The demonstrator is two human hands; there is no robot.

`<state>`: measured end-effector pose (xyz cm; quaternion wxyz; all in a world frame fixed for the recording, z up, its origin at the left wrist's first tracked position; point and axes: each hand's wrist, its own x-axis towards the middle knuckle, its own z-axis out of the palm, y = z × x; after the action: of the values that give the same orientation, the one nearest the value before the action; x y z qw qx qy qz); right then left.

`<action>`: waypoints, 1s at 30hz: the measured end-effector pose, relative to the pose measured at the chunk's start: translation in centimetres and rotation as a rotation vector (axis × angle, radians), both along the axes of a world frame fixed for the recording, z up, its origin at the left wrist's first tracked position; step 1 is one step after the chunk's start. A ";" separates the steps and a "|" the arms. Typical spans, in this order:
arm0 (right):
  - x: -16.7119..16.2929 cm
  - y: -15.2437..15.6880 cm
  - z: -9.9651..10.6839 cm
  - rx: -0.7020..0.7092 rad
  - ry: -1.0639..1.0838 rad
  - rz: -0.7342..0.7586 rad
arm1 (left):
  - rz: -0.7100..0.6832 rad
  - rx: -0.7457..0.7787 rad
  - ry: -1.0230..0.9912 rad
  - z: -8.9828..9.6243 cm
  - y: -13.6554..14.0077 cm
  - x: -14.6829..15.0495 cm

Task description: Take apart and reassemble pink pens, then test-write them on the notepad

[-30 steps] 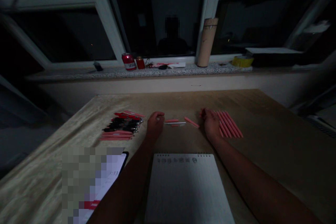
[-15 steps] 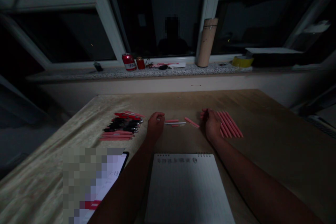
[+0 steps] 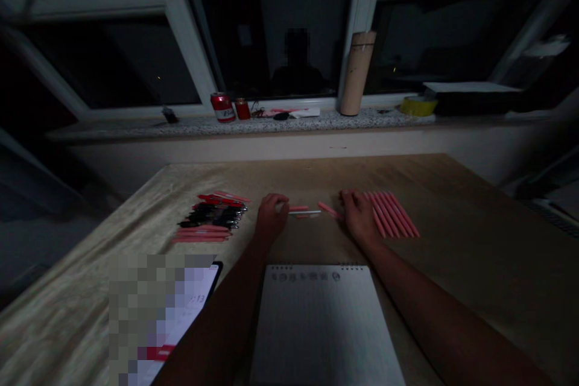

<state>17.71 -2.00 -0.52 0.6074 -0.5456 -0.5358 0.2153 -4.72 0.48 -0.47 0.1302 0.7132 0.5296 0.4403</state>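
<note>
My left hand (image 3: 272, 217) rests on the table with its fingers curled in; whatever they may hold is hidden. Against its fingertips lies one end of a thin white pen refill (image 3: 307, 211), with small pink pen pieces (image 3: 298, 208) beside it. My right hand (image 3: 359, 216) is at the near side of a row of pink pens (image 3: 393, 214), its fingers bent and loosely apart. A pink pen barrel (image 3: 329, 210) lies slanted just left of that hand, its lower end close to the palm.
Pink, black and red pens (image 3: 212, 217) lie in a bunch at the left. A spiral notepad (image 3: 323, 325) lies in front, with a phone (image 3: 194, 295) left of it. On the windowsill stand a red can (image 3: 222, 107), a wooden cylinder (image 3: 357, 75) and yellow tape (image 3: 417, 107).
My right hand has moved left off the row of pink pens towards the loose barrel, and more of the row's left side now shows. My left hand has shifted slightly right.
</note>
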 end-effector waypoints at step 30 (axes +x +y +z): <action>-2.0 -1.3 0.8 0.022 -1.071 0.218 | -0.217 0.081 0.577 0.7 -1.4 1.1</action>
<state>15.69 -3.30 0.29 0.2294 -0.5138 -0.8259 -0.0365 -3.62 -0.95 0.22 -0.0080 0.8658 0.4475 0.2238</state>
